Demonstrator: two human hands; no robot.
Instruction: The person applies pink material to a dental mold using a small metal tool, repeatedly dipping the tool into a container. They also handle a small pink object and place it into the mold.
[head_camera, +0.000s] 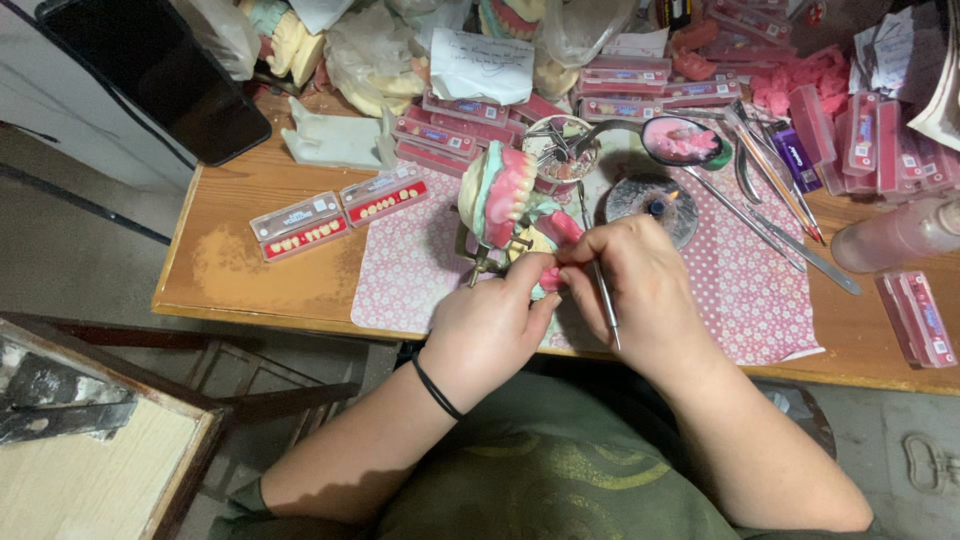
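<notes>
Matt wooden table (250, 270), glossy pink, seemingly wax denture model (505, 190), thin metal tool (604, 295).

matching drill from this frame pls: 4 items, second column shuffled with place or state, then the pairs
1 denture model
2 metal instrument
3 dark phone
4 tooth card trays

a lying side by side on bare wood, left of the patterned mat
b held in the right hand
c at the table's far left corner
d hinged open on its frame, steadied by the left hand

Pairs: 1-d, 2-b, 3-c, 4-a
</notes>
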